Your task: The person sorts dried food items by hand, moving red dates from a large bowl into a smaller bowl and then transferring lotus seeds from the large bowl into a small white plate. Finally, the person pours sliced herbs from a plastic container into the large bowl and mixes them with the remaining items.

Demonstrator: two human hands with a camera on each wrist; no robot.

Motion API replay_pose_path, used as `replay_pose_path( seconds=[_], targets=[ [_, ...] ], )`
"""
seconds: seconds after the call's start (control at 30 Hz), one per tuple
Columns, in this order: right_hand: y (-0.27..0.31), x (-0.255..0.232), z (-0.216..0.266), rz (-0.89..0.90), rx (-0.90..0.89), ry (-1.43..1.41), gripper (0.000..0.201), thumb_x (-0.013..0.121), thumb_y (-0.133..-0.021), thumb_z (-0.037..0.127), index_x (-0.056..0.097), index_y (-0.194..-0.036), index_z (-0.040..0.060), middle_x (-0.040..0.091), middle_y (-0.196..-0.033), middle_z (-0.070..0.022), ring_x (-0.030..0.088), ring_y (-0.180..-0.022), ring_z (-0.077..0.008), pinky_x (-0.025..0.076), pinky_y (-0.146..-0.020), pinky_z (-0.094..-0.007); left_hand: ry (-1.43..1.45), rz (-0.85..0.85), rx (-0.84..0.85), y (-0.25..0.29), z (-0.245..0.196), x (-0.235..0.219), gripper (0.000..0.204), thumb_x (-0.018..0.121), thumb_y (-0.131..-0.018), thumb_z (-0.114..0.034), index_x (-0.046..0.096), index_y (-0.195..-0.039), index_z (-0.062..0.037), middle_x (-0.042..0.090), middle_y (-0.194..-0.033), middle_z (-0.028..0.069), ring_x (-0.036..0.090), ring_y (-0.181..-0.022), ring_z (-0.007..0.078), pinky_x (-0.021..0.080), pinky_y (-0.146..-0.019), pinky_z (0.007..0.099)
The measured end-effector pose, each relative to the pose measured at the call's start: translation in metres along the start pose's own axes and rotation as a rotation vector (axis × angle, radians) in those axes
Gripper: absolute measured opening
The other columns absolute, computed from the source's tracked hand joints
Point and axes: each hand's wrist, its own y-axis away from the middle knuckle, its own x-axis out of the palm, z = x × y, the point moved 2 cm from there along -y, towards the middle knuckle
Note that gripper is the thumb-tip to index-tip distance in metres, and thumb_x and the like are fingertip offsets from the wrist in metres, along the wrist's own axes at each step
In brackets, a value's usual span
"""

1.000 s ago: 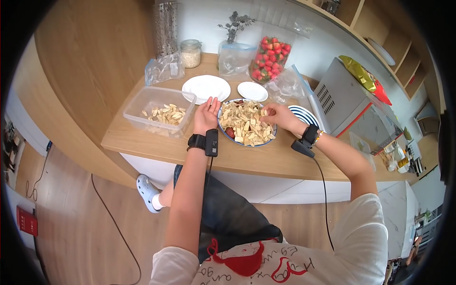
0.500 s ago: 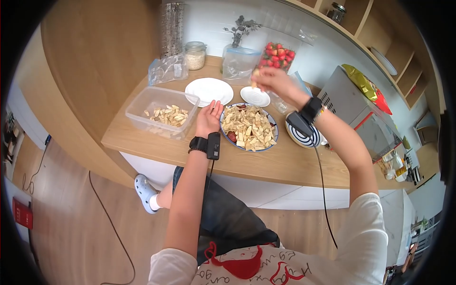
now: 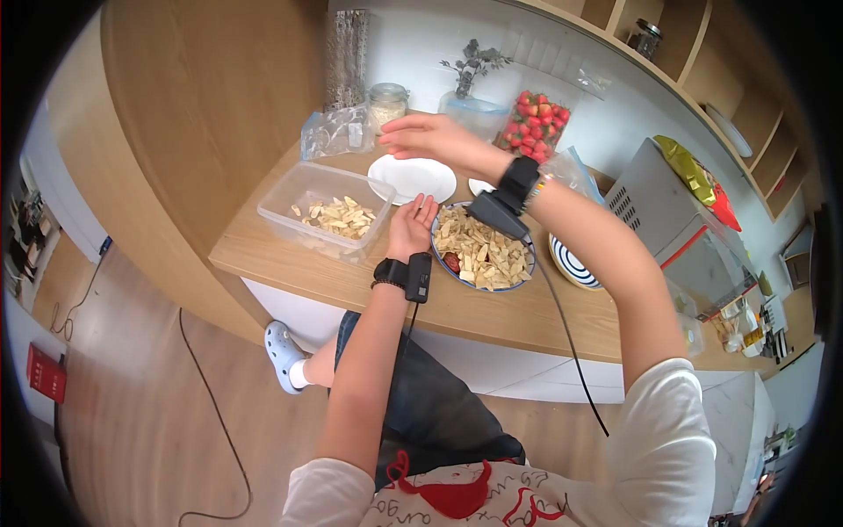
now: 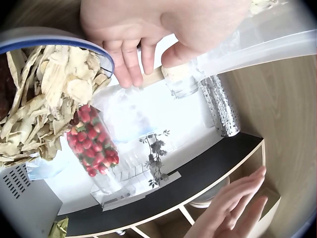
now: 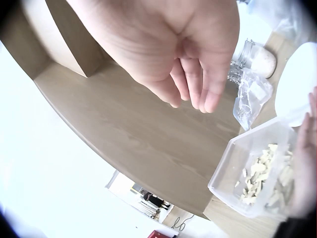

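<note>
A blue-rimmed bowl (image 3: 491, 249) heaped with dried pale slices and a few red dates sits on the counter. The left hand (image 3: 411, 228) rests palm up between this bowl and a clear plastic box (image 3: 279, 209) with similar slices, its fingers relaxed and holding nothing. Raised above the white oval plate (image 3: 413, 180), the right hand (image 3: 439, 140) has its fingers extended; in the right wrist view the right hand (image 5: 183, 59) shows nothing held. The left wrist view has the left hand (image 4: 158, 29) beside the bowl's rim (image 4: 74, 40).
Behind stand a glass jar (image 3: 387, 104), plastic bags (image 3: 338, 132), a plant in a vase (image 3: 465, 83) and a bag of strawberries (image 3: 536, 123). Right of the bowl are a striped bowl (image 3: 572, 263) and a grey appliance (image 3: 645, 202) with a snack bag (image 3: 689, 171) on top.
The right hand has lifted away from the slices in the bowl and swung up and left over the plate; the slice it pinched is no longer seen. The left hand stays beside the bowl.
</note>
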Motion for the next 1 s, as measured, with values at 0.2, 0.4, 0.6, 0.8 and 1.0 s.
replay_pose_path(
  seconds=[0.2, 0.4, 0.6, 0.8, 1.0],
  targets=[
    [0.083, -0.045, -0.005, 0.018, 0.062, 0.390, 0.026, 0.056, -0.089, 0.016, 0.060, -0.111, 0.0019, 0.064, -0.105, -0.0067, 0.060, -0.090, -0.0112, 0.049, -0.083, -0.0259, -0.003, -0.006, -0.030, 0.004, -0.001, 0.003, 0.037, 0.044, -0.090, -0.011, 0.038, -0.122, 0.0058, 0.045, -0.121, 0.0155, 0.045, -0.117, 0.0280, 0.038, -0.104, 0.0375],
    [0.147, -0.030, -0.027, 0.315, 0.160, 0.856, 0.027, 0.058, -0.086, 0.011, 0.059, -0.113, 0.0054, 0.060, -0.110, -0.0079, 0.058, -0.098, -0.0202, 0.046, -0.087, -0.0323, 0.014, -0.030, -0.064, 0.006, -0.003, 0.005, 0.030, 0.043, -0.091, -0.010, 0.041, -0.117, 0.0052, 0.046, -0.122, 0.0178, 0.047, -0.115, 0.0289, 0.037, -0.103, 0.0379],
    [0.163, 0.015, -0.050, 0.516, -0.356, 1.190, 0.039, 0.063, -0.079, 0.009, 0.054, -0.117, 0.0090, 0.044, -0.129, -0.0110, 0.048, -0.111, -0.0282, 0.043, -0.090, -0.0370, 0.028, -0.012, -0.093, 0.004, -0.004, 0.003, 0.030, 0.045, -0.090, -0.011, 0.042, -0.116, 0.0041, 0.047, -0.121, 0.0170, 0.047, -0.114, 0.0288, 0.039, -0.102, 0.0378],
    [0.160, 0.016, -0.058, 0.510, -0.221, 1.081, 0.030, 0.060, -0.081, 0.009, 0.055, -0.111, 0.0071, 0.048, -0.118, -0.0093, 0.051, -0.107, -0.0271, 0.046, -0.087, -0.0365, 0.006, -0.037, -0.045, 0.012, -0.005, 0.012, 0.030, 0.045, -0.089, -0.008, 0.042, -0.115, 0.0046, 0.047, -0.120, 0.0174, 0.047, -0.115, 0.0295, 0.038, -0.103, 0.0384],
    [0.163, 0.005, -0.059, 0.468, -0.270, 1.059, 0.017, 0.054, -0.084, 0.009, 0.055, -0.100, 0.0031, 0.050, -0.104, -0.0102, 0.053, -0.098, -0.0275, 0.046, -0.080, -0.0375, 0.026, -0.013, -0.074, 0.006, -0.004, 0.004, 0.029, 0.044, -0.089, -0.008, 0.041, -0.115, 0.0048, 0.047, -0.119, 0.0170, 0.047, -0.115, 0.0297, 0.039, -0.103, 0.0386]
  ],
)
